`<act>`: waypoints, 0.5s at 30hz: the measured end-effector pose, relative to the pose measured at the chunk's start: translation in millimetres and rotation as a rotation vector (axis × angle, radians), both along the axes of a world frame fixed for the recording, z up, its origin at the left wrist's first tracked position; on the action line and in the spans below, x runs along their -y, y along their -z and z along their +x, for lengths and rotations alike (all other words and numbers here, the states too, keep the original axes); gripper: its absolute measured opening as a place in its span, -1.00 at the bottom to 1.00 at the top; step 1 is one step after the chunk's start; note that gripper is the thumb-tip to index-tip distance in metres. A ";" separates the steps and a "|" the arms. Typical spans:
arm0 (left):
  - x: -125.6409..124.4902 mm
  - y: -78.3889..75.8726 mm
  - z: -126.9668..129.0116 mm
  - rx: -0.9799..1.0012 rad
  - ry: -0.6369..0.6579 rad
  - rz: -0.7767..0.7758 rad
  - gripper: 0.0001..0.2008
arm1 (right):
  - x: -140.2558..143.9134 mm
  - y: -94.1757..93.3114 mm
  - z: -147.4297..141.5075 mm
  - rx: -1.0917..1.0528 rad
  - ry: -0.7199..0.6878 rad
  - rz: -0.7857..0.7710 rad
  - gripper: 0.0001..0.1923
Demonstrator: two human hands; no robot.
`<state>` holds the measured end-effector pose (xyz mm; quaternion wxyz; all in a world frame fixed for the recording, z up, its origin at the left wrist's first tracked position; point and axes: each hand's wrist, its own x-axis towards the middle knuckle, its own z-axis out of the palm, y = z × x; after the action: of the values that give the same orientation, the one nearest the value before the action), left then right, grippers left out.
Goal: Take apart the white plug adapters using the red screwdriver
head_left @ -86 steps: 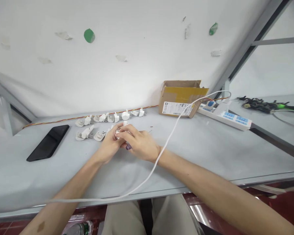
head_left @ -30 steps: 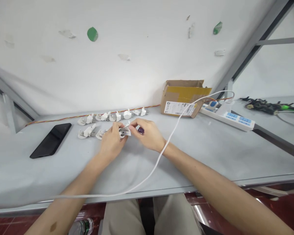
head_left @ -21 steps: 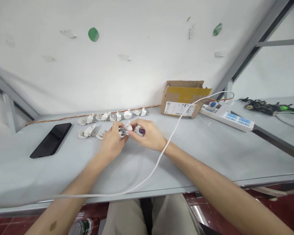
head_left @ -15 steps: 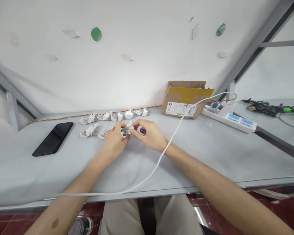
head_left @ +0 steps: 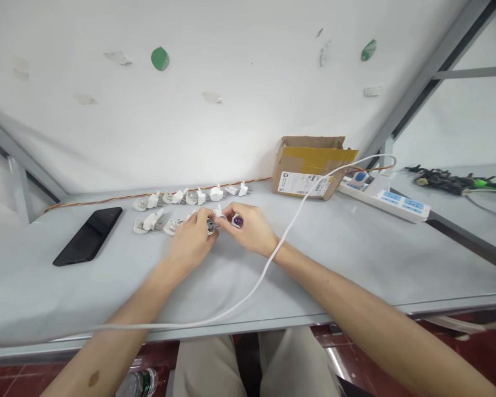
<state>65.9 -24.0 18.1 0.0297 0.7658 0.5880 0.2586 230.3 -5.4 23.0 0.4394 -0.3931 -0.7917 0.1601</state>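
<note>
Near the middle of the table, my left hand [head_left: 192, 238] and my right hand [head_left: 251, 229] pinch a small white plug [head_left: 217, 212] between them. Its casing looks open, and fingers cover much of it. A dark purple, rounded end of something [head_left: 238, 221] shows inside my curled right hand; the rest is hidden by the palm. Just left of my left hand lies another white plug [head_left: 170, 226], partly covered by it, and beyond that one more plug [head_left: 149, 221]. Behind the hands, several white plugs [head_left: 196, 197] stand in a row, some with open shells.
A black phone [head_left: 88, 236] lies at left. An opened cardboard box [head_left: 308, 165] stands against the wall, beside a white power strip [head_left: 397, 205]. A white cable [head_left: 248, 295] crosses over my right wrist and left forearm. Dark cable bundles [head_left: 442, 181] sit far right.
Both hands stay on the same plug, with fingers shifted slightly; its upper part sits a little lower between them. The whole view has moved a little.
</note>
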 end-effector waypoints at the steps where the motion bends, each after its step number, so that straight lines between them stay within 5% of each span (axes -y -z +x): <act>1: 0.0 0.2 0.1 0.007 0.007 0.008 -0.79 | 0.5 -0.2 -0.2 0.005 -0.002 0.002 -0.80; 5: -0.6 -1.1 1.3 0.095 0.005 0.035 -0.78 | 1.4 -5.8 2.4 0.023 0.036 0.072 -0.75; 10: -0.1 -9.7 3.5 0.321 -0.057 -0.063 -0.75 | -12.5 -19.5 21.1 -0.024 0.357 0.176 -0.78; 15: -1.6 -9.6 2.5 0.457 -0.045 -0.146 -0.65 | -32.8 -22.0 44.9 -0.062 0.442 0.104 -0.76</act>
<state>68.4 -22.4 27.8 0.2115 0.6698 0.6000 0.3829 275.3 27.5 45.1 0.5077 -0.5287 -0.6795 0.0308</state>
